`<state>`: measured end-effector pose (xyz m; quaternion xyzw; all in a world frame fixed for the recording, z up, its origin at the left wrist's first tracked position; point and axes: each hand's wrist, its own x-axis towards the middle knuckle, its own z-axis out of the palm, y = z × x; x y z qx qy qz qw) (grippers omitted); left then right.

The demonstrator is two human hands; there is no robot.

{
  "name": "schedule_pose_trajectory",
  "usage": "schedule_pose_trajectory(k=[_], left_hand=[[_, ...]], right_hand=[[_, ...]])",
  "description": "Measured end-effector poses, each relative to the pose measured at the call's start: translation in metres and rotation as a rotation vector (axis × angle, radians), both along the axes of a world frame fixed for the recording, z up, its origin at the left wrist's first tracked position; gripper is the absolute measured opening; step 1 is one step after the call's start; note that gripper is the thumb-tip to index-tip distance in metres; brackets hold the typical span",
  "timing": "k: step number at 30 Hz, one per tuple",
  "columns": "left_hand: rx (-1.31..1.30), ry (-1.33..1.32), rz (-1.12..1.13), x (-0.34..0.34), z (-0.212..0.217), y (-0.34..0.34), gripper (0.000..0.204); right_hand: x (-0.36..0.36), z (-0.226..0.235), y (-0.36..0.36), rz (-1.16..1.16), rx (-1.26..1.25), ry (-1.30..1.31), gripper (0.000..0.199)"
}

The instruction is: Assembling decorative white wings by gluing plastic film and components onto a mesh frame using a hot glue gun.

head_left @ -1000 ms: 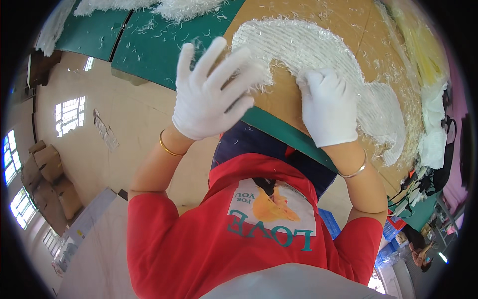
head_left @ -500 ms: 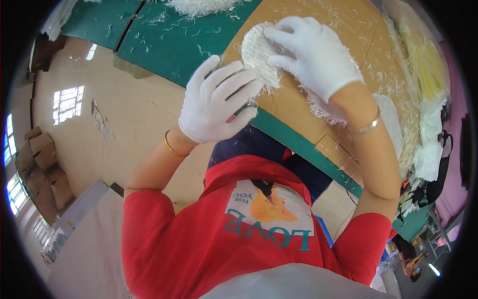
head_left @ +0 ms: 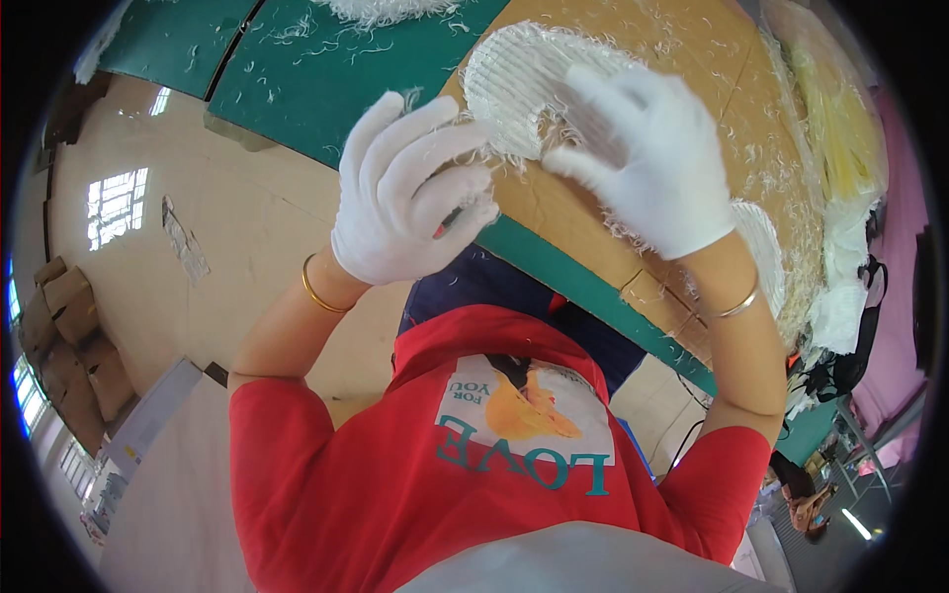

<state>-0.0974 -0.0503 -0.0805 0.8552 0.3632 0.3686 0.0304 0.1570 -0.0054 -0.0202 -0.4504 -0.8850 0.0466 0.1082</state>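
A white ribbed textile pad [head_left: 504, 84] with a frayed, fringed edge lies over the brown cardboard. My right hand [head_left: 657, 158], in a white glove, is over its right part, thumb apart from the stretched fingers; motion blurs the fingertips. My left hand [head_left: 405, 193], also gloved in white, is raised beside the pad's near left edge with its fingers curled. Something small, partly red, shows between its thumb and fingers, too hidden to name. Loose fibres cling near its fingertips. Another white ribbed piece [head_left: 759, 247] lies behind my right wrist.
Brown cardboard [head_left: 573, 212] covers part of the green table [head_left: 297, 89], with thread scraps scattered about. A heap of white fibres [head_left: 390, 8] sits at the far edge. Yellowish clear plastic [head_left: 840, 119] lines the right side. Flattened cartons [head_left: 79, 346] stand at the far left.
More of the ribbed pad shows now, spread wider over the cardboard. My right hand has shifted slightly right and down. My left hand has moved a little left, its fingers more curled.
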Motion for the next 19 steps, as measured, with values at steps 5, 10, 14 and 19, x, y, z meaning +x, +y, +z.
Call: schedule_pose_trajectory(k=[5, 10, 14, 19], left_hand=[[-0.010, 0.056, 0.053, 0.005, 0.006, 0.017, 0.053], [-0.076, 0.173, 0.002, 0.007, 0.017, 0.019, 0.046], [-0.117, 0.275, 0.000, 0.005, 0.018, 0.017, 0.044], [-0.170, 0.275, 0.000, 0.006, 0.022, 0.015, 0.050]], right_hand=[[-0.017, -0.028, -0.003, 0.127, 0.268, -0.115, 0.034], [-0.016, -0.028, 0.007, 0.264, 0.301, -0.315, 0.015], [-0.009, -0.023, -0.003, 0.299, 0.330, -0.277, 0.014], [-0.005, -0.026, -0.013, 0.248, 0.187, -0.202, 0.028]])
